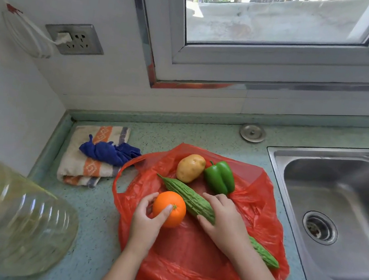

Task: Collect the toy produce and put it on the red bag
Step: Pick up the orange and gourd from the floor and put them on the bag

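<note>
A red plastic bag (192, 273) lies flat on the green counter. On it rest a toy potato (190, 168), a green toy pepper (220, 176) and a long green bitter gourd (190, 199) lying diagonally. My left hand (146, 220) grips an orange (169, 208) over the bag's left part, thumb across its front. My right hand (224, 222) holds the middle of the bitter gourd, fingers curled over it; the gourd's far tail shows past my wrist.
A steel sink (340, 211) lies to the right of the bag. A folded striped towel (84, 165) with a blue cloth (109, 152) on it lies at the back left. A big clear oil bottle (4, 216) fills the near left. A round metal cap (252, 132) sits by the wall.
</note>
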The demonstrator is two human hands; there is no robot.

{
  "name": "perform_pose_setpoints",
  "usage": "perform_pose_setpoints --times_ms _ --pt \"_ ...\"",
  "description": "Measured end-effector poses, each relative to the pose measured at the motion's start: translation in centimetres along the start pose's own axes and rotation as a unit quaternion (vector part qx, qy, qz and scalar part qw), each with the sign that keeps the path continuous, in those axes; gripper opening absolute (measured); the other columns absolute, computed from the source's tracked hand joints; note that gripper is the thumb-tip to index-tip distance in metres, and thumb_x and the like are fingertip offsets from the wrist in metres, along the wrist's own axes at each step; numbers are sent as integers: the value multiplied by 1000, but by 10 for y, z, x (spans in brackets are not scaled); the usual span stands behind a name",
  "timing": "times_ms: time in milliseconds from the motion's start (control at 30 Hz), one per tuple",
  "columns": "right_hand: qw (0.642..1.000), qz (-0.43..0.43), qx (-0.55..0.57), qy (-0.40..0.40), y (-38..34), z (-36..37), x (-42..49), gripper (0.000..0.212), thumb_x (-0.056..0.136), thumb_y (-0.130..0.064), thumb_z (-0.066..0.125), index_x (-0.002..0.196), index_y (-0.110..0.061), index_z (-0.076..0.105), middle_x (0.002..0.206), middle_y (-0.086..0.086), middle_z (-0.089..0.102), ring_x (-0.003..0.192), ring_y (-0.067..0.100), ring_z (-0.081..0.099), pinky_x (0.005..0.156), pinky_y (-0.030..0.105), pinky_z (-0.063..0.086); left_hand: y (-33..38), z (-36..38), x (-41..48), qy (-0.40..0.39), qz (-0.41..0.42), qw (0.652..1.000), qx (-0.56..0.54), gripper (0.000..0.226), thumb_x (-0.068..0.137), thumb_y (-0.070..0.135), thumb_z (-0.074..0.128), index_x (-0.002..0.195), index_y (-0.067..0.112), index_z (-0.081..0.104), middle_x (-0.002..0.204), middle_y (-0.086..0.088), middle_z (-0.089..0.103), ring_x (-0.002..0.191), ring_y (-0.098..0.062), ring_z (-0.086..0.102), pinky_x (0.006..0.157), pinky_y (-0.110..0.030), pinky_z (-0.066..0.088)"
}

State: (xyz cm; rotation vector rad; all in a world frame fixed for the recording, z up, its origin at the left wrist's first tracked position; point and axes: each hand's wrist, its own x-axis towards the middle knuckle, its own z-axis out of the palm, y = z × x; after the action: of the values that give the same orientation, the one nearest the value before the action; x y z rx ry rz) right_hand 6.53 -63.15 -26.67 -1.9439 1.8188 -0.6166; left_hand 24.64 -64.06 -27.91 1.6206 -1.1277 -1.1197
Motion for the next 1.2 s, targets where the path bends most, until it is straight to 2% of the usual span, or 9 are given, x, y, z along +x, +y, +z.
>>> perform_pose_setpoints --times_ms 100,267,400,500,867,967,1067,1200 --pt "1000 -12 -7 14 0 -1 -8 54 76 -29 68 125 -15 52 106 5 57 98 25 53 75 35 46 -5 3 7 -6 -11 1000 5 39 75 16 74 108 25 54 118 -5 56 108 -19 52 97 -41 44" --pt "999 -19 -5 26 0 -3 -13 53 77 -28 68 125 -14 53 104 4 57 95 23 53 75 34 47 -14 1 14 -11 -26 999 35 39 79 19 71 114 25 54 121 -5 55 113 -21 51 99 -44 42" --pt "999 -23 -7 31 0 -2 -13 52 76 -29 69 124 -14 54 103 4 58 94 23 54 75 36 49 -15 -2 14 0 -18 997 71 40 85 23 64 123 16 53 125 -4 54 114 -18 49 101 -37 39" --pt "999 -23 -12 29 -1 -1 -13 51 77 -29 69 124 -14 54 103 4 58 94 23 54 76 35 48 -14 -6 14 24 11 993 115 33 88 22 59 121 15 56 124 -3 53 111 -14 47 96 -30 38" --pt "999 -18 -2 41 1 -9 -10 51 74 -29 69 121 -14 56 101 3 58 92 23 56 72 34 48 -6 -10 18 32 29 989 143 26 91 17 52 116 20 59 124 -5 54 113 -20 51 98 -42 43" --pt "998 -7 1 60 5 -14 -9 50 72 -29 66 118 -14 58 98 4 60 89 25 58 70 36 51 3 -7 17 26 79 980 180 26 91 14 52 116 17 59 125 -6 52 115 -20 49 101 -40 39" --pt "997 0 -5 77 6 -19 -9 49 70 -34 59 115 -13 60 95 4 61 84 25 59 69 34 52 22 5 15 14 150 963 225 27 90 11 53 116 8 60 125 -9 51 116 -18 46 99 -26 30" --pt "994 -1 -22 103 6 -32 -8 47 69 -33 61 111 -12 62 93 5 62 83 25 60 68 34 54 43 23 11 -37 275 922 269 45 84 34 41 114 7 61 121 -10 54 114 -18 45 99 -19 25"
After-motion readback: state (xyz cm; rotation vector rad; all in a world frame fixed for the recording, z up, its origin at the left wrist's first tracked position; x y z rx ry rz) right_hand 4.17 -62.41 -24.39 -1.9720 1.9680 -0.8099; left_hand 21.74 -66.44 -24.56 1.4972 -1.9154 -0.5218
